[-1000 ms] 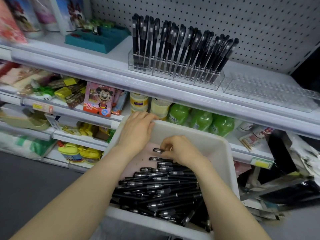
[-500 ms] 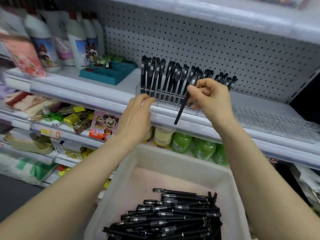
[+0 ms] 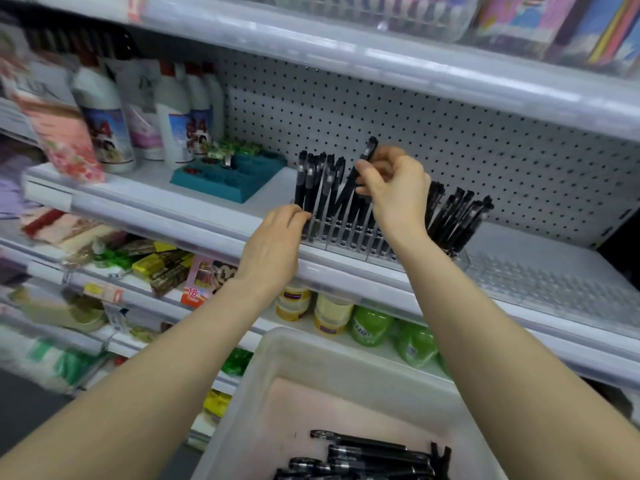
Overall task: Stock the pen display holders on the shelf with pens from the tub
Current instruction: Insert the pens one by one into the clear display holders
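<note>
A clear pen display holder [image 3: 341,242] stands on the white shelf [image 3: 214,213], filled with several upright black pens. My right hand [image 3: 396,190] pinches one black pen [image 3: 363,164], tilted, its lower end among the pens in the holder's middle rows. My left hand [image 3: 277,239] rests at the holder's left front corner, fingertips curled against it. Beside it on the right lies a second clear holder [image 3: 540,278] with nothing in its slots. Below, the white tub [image 3: 277,362] holds several loose black pens [image 3: 367,455].
A teal tray [image 3: 228,174] and white bottles [image 3: 180,116] stand on the shelf to the left. A pegboard wall [image 3: 450,133] backs the shelf, with another shelf [image 3: 381,60] overhead. Green bottles [image 3: 372,325] and jars sit on the shelf beneath.
My right hand picked a pen out of the tub, rose to the holder and shifted left, raising the pen over the middle rows. My left hand moved from the tub rim to the holder's front.
</note>
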### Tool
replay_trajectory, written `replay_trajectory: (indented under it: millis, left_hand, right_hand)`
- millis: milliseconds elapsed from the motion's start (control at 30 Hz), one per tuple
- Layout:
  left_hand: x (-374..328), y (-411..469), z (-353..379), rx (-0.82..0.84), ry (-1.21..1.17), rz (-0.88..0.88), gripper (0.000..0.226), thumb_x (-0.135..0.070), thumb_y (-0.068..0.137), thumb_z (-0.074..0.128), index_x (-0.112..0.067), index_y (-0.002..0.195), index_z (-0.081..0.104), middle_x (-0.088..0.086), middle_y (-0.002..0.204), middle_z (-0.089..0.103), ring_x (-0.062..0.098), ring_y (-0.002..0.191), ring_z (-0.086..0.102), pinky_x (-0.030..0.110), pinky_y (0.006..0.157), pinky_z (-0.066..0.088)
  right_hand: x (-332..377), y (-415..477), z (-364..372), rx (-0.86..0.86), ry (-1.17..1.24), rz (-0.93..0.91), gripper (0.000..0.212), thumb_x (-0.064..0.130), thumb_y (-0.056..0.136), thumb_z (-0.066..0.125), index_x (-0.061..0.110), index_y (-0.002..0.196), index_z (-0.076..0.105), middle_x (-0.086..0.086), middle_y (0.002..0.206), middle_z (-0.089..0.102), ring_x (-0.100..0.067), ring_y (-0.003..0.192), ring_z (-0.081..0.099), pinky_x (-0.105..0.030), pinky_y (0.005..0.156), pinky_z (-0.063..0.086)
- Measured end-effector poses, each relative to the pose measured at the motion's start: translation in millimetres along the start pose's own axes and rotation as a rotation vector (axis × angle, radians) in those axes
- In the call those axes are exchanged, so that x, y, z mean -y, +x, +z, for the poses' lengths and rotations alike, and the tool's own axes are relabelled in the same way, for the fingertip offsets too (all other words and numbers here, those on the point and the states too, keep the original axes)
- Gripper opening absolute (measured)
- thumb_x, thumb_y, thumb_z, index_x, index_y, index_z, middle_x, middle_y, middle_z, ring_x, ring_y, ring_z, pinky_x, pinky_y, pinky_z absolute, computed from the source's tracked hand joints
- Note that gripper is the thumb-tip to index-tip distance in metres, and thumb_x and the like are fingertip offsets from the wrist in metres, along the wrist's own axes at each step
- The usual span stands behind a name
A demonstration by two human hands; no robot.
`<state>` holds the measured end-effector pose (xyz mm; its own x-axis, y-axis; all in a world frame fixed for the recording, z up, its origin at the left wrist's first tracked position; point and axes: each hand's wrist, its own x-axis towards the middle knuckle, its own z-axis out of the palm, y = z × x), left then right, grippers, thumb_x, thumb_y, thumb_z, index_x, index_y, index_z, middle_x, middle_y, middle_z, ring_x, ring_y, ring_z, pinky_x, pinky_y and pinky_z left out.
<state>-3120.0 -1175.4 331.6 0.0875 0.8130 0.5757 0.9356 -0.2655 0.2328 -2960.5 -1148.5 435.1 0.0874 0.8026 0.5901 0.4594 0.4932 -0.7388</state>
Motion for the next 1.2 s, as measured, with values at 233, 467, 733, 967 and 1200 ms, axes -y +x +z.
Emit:
replay_trajectory:
  millis: [233, 467, 733, 967, 1200]
  left_hand:
    - [-0.4, -0.4, 1.4, -0.002, -0.022, -0.013, 0.067, 0.015, 0.073, 0.059, -0.009, 0.135, 0.049, 0.007, 0.133, 0.048, 0.026, 0.121, 0.044, 0.037, 0.091, 0.048]
    - [-3.5, -1.9, 1.9, -0.006, -0.039, -0.025, 0.066, 0.013, 0.075, 0.060, -0.009, 0.136, 0.048, 0.007, 0.134, 0.047, 0.025, 0.123, 0.041, 0.036, 0.091, 0.048]
    - [-2.2, -6.0, -0.1, 0.021, -0.024, 0.001, 0.072, 0.011, 0.078, 0.061, -0.011, 0.144, 0.040, 0.006, 0.143, 0.040, 0.024, 0.130, 0.038, 0.036, 0.099, 0.045]
    - [-21.2, -41.0, -6.7, 0.034, -0.109, -0.063, 0.056, -0.002, 0.086, 0.059, -0.014, 0.139, 0.048, 0.008, 0.145, 0.040, 0.027, 0.133, 0.036, 0.041, 0.101, 0.043]
    - [-62.9, -110.2, 22.6, 0.122, -0.242, 0.001, 0.030, -0.011, 0.084, 0.060, -0.016, 0.112, 0.067, 0.005, 0.111, 0.058, 0.030, 0.103, 0.054, 0.041, 0.084, 0.049]
  right_hand:
    - [-1.1, 9.5, 14.6, 0.020, -0.133, -0.034, 0.008, 0.024, 0.092, 0.066, 0.022, 0.092, 0.058, 0.009, 0.072, 0.068, -0.007, 0.059, 0.068, -0.039, 0.071, 0.060]
    - [-21.4, -10.0, 31.6, 0.150, -0.273, -0.007, 0.014, 0.024, 0.093, 0.063, 0.011, 0.093, 0.064, 0.001, 0.069, 0.068, -0.015, 0.061, 0.069, -0.042, 0.071, 0.059]
    - [-23.5, -17.4, 29.8, 0.149, -0.297, 0.021, 0.014, 0.025, 0.092, 0.065, 0.011, 0.094, 0.069, -0.001, 0.075, 0.073, -0.018, 0.070, 0.070, -0.041, 0.079, 0.057]
    - [-28.4, -60.5, -8.0, 0.128, -0.236, 0.075, 0.014, 0.016, 0.091, 0.065, 0.015, 0.102, 0.072, 0.005, 0.079, 0.072, -0.008, 0.073, 0.068, -0.033, 0.076, 0.060]
    - [-63.7, -161.8, -55.8, 0.334, -0.157, 0.317, 0.010, 0.005, 0.085, 0.068, 0.014, 0.084, 0.072, -0.005, 0.066, 0.071, -0.015, 0.059, 0.068, -0.030, 0.061, 0.059]
